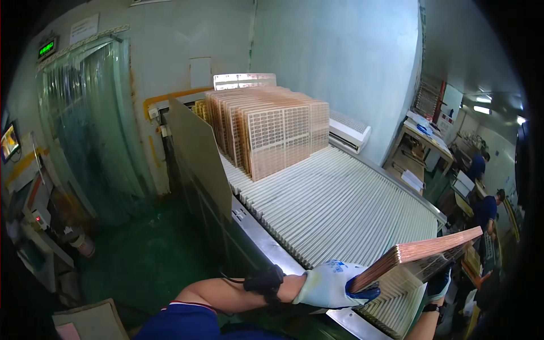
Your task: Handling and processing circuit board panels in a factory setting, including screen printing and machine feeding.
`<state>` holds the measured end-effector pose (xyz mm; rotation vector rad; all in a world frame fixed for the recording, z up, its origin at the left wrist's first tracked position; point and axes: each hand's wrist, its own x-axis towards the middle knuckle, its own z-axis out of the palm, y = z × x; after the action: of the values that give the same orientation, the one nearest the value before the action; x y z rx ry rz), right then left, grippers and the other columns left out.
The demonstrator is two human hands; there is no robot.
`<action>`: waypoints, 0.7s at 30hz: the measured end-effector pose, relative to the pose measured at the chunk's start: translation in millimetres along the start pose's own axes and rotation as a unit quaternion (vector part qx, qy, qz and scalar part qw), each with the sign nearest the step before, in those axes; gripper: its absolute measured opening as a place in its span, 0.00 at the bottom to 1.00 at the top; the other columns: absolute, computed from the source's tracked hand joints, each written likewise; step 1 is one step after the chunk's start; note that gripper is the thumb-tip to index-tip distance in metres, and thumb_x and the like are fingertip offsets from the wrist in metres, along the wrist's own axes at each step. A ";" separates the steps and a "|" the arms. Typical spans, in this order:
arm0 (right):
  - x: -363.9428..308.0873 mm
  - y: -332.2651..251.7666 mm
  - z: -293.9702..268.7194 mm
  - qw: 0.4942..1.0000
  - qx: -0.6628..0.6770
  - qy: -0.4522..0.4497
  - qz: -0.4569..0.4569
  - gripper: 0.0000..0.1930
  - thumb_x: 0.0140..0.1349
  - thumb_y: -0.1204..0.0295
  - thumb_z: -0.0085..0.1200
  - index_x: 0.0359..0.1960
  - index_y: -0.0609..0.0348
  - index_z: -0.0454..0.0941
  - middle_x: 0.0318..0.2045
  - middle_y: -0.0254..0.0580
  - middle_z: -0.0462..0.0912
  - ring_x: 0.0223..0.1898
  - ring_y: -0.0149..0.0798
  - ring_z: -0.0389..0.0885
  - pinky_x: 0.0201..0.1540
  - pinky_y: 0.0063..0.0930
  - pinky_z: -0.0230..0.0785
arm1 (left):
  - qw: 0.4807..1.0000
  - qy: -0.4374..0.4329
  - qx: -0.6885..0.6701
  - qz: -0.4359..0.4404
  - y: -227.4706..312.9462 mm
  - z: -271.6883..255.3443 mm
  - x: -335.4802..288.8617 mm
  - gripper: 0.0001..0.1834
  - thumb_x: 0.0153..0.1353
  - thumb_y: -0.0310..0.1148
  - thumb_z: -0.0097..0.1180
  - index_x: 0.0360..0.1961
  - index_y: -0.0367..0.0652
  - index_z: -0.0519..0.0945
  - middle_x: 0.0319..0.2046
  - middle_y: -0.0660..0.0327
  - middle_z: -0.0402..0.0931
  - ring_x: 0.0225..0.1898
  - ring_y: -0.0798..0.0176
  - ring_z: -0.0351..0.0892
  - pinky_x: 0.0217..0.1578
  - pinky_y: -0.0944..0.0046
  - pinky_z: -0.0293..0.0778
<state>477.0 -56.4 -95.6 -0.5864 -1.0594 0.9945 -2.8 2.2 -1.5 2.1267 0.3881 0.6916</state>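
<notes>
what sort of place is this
Probably a factory workshop, perhaps for circuit boards: copper-coloured gridded panels stand in a row on a ribbed rack, a plastic strip curtain hangs by the wall, and people in blue are farther back.

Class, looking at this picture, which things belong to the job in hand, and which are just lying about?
In the job:
- left hand, fingers gripping the stack of panels
- right hand, at the stack's other end
- ribbed rack
- upright panels, standing on the rack

Apparently just around:
- bucket
- plastic curtain
- wall screen
- green-lit display
</notes>
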 end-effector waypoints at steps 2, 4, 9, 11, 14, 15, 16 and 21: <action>0.6 -0.6 1.3 1.000 -0.003 0.006 0.002 0.29 0.74 0.50 0.35 0.61 0.62 0.70 0.59 0.42 0.75 0.59 0.43 0.72 0.66 0.37 0.57 | 1.000 -0.020 0.013 -0.009 -0.9 -2.0 0.5 0.21 0.62 0.49 0.59 0.44 0.42 0.78 0.30 0.54 0.80 0.30 0.53 0.78 0.35 0.58 0.75; 1.1 -1.8 3.2 0.999 -0.013 -0.033 0.014 0.28 0.74 0.50 0.35 0.61 0.61 0.70 0.60 0.41 0.75 0.59 0.42 0.72 0.66 0.37 0.58 | 1.000 -0.020 -0.005 -0.014 -2.3 -2.3 -0.2 0.21 0.63 0.49 0.59 0.45 0.42 0.77 0.30 0.54 0.80 0.29 0.53 0.78 0.35 0.58 0.75; 1.9 -1.3 0.6 0.999 -0.008 0.016 0.032 0.28 0.74 0.50 0.36 0.61 0.61 0.70 0.59 0.41 0.75 0.58 0.42 0.72 0.66 0.37 0.58 | 0.999 -0.020 -0.031 -0.017 -7.3 0.7 2.7 0.21 0.63 0.49 0.58 0.45 0.42 0.77 0.29 0.54 0.80 0.29 0.53 0.77 0.35 0.58 0.75; 0.1 0.8 -0.9 0.998 -0.008 0.050 0.028 0.28 0.74 0.50 0.37 0.61 0.61 0.71 0.59 0.41 0.75 0.58 0.42 0.72 0.66 0.36 0.58 | 1.000 0.002 -0.013 0.014 -9.1 2.9 1.6 0.20 0.63 0.47 0.59 0.44 0.42 0.78 0.30 0.54 0.80 0.29 0.52 0.78 0.33 0.58 0.75; -11.4 2.9 5.3 0.991 -0.105 0.081 -0.010 0.27 0.74 0.51 0.38 0.62 0.58 0.70 0.59 0.40 0.75 0.58 0.41 0.72 0.65 0.34 0.58 | 0.999 0.022 0.000 0.027 -9.0 5.1 3.1 0.18 0.63 0.46 0.60 0.42 0.42 0.79 0.29 0.53 0.79 0.28 0.51 0.78 0.32 0.58 0.74; -19.1 3.0 11.3 0.985 -0.086 0.146 -0.025 0.26 0.74 0.52 0.38 0.63 0.57 0.69 0.59 0.39 0.75 0.59 0.40 0.71 0.65 0.34 0.58 | 0.999 0.023 -0.015 0.034 -8.3 5.4 3.3 0.18 0.63 0.46 0.60 0.42 0.42 0.79 0.29 0.53 0.79 0.28 0.51 0.78 0.32 0.58 0.74; -29.4 2.9 19.8 0.974 -0.066 0.212 -0.041 0.25 0.74 0.53 0.38 0.64 0.56 0.67 0.59 0.39 0.74 0.59 0.40 0.71 0.65 0.34 0.58 | 0.998 0.038 -0.019 0.045 -7.9 5.2 2.5 0.17 0.62 0.44 0.61 0.41 0.42 0.79 0.29 0.53 0.79 0.28 0.50 0.78 0.32 0.57 0.74; -106.1 23.6 92.2 0.932 -0.032 0.358 -0.045 0.22 0.70 0.53 0.44 0.60 0.47 0.71 0.54 0.32 0.76 0.55 0.34 0.73 0.57 0.39 0.63 | 0.983 0.128 0.011 0.128 0.0 2.7 13.9 0.12 0.57 0.40 0.66 0.32 0.42 0.82 0.21 0.55 0.79 0.22 0.51 0.78 0.25 0.59 0.74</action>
<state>368.7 -144.5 -123.8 -0.8608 -0.4600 0.5816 10.0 7.5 1.9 2.1351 0.2627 1.1208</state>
